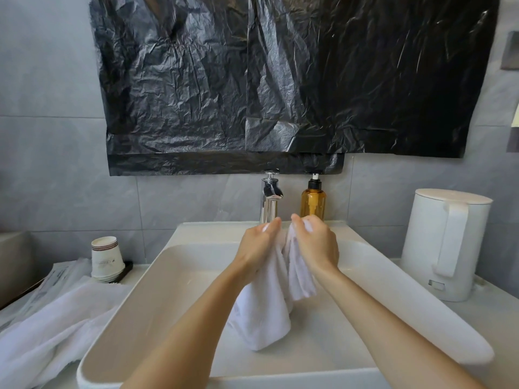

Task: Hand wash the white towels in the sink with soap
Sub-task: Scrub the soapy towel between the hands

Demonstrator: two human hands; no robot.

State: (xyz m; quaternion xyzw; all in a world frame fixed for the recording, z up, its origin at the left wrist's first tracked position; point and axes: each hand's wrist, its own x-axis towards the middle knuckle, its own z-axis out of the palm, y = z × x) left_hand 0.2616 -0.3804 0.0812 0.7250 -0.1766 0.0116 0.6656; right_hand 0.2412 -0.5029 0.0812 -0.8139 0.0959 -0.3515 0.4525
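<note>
Over sink [146,273], both hands gripping white towel [266,313], hanging vertically

Both hands [259,242] [316,245] gripping white towel [264,318] over sink [407,299], by faucet [270,197].

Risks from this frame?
1. The left hand and right hand grip the towel just in front of the soap bottle; a wide rub may topple it.
2. The kettle stands beside the sink; splashes from wringing could wet its base.
</note>
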